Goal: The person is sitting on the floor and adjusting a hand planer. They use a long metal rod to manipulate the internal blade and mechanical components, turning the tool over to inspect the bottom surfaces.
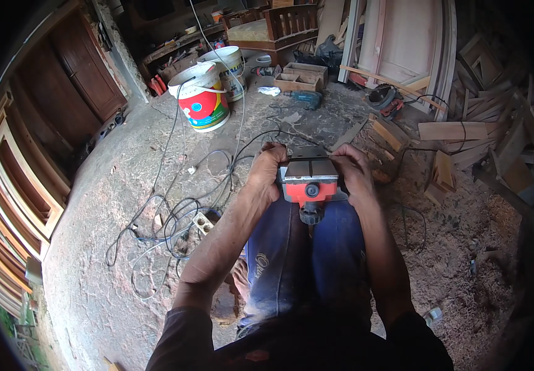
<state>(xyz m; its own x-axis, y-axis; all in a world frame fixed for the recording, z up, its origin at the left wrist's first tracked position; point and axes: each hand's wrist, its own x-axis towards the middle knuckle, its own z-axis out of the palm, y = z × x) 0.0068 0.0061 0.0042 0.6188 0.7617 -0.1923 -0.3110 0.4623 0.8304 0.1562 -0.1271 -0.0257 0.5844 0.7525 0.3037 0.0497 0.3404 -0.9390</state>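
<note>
A red electric planer [310, 191] with a black knob and a flat metal base facing up rests upside down over my knees in blue trousers [285, 253]. My left hand [266, 168] grips its left end, fingers curled at the edge. My right hand [350, 170] holds the opposite side, thumb and fingers along the metal. A black cable runs behind the tool.
Tangled cords with a power strip [202, 224] lie left; paint buckets [202, 108], wooden boxes [298, 80] and a teal drill [301, 99] stand or lie ahead. Wood offcuts [452, 131] and shavings cover the right; frames [19, 173] lean left, panels [403, 43] behind.
</note>
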